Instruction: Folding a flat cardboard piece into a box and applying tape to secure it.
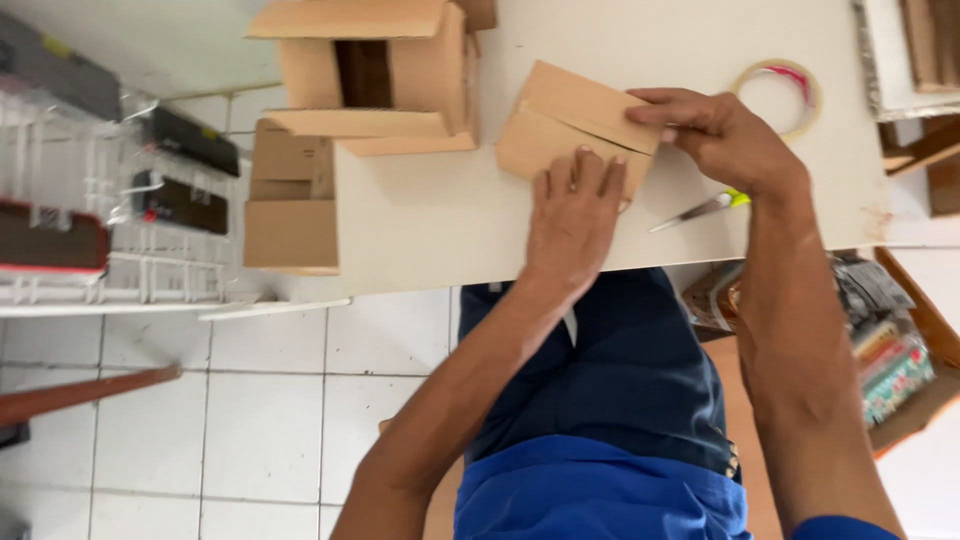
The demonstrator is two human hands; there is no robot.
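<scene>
A small flat brown cardboard piece (560, 125) with a folded flap lies on the white table (420, 220). My left hand (572, 215) presses flat on its near edge, fingers spread. My right hand (722, 135) pinches the flap's right corner between thumb and fingers. A knife with a yellow-green handle (700, 208) lies on the table just under my right wrist.
An open cardboard box (370, 75) stands at the table's far left, another folded box (290, 200) hangs off the left edge. A tape roll (780, 95) lies far right. White wire racks (100, 220) stand left; a wooden box of items (890, 350) sits right.
</scene>
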